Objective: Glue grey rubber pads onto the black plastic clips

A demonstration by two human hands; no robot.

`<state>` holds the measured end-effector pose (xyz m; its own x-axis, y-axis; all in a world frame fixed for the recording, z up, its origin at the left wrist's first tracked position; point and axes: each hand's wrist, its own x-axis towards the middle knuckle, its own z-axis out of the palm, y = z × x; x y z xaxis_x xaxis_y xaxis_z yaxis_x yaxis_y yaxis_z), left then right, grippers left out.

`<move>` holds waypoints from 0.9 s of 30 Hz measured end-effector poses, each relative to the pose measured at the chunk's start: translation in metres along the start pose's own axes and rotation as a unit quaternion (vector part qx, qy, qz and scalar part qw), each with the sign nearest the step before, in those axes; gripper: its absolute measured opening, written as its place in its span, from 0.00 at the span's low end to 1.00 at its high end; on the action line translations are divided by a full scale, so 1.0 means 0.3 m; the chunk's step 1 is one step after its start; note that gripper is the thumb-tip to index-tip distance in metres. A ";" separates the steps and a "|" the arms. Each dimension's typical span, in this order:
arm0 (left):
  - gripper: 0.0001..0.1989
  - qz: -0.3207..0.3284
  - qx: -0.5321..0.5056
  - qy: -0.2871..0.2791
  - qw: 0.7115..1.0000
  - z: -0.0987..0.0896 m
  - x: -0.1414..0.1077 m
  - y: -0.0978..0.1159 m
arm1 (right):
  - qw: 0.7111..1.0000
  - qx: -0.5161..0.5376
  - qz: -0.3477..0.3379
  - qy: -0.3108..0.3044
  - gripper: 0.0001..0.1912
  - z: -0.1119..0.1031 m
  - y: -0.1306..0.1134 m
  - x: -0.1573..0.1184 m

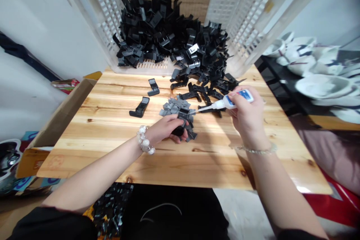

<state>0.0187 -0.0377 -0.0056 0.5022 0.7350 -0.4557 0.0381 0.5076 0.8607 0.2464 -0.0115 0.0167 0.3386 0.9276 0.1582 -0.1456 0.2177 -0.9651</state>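
Near the middle of the wooden table [98,131], my left hand [171,127] is closed round a black plastic part [179,130]. Grey flat pieces [171,107] lie in a loose pile just beyond and around it. My right hand [247,114] grips a white glue bottle [237,99] with a blue label, its long thin nozzle pointing left toward the black part, close to the pile. Two more black parts, one [153,87] farther back and one [140,107] nearer, rest to the left of the pile. Whether glue is coming out is too small to tell.
A white perforated basket [242,45] lies at the table's back, heaped with black parts [160,26] that spill onto the wood. White bowls [320,86] stand on a dark shelf at the right. A cardboard box [62,116] is beyond the left edge; more parts [112,202] are below the front edge.
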 end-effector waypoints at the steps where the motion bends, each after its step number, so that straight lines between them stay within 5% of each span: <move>1: 0.08 -0.001 0.000 0.000 1.000 0.000 0.000 0.000 | 1.000 0.002 0.000 -0.003 0.10 0.001 0.000 0.000; 27: 0.10 -0.008 0.002 -0.007 1.000 0.001 0.004 -0.004 | 0.997 -0.052 -0.050 0.021 0.09 -0.022 0.019 0.010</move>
<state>0.0194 -0.0375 -0.0073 0.5129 0.7212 -0.4656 0.0490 0.5170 0.8546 0.2526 -0.0095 0.0101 0.3863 0.8882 0.2487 -0.0132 0.2749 -0.9614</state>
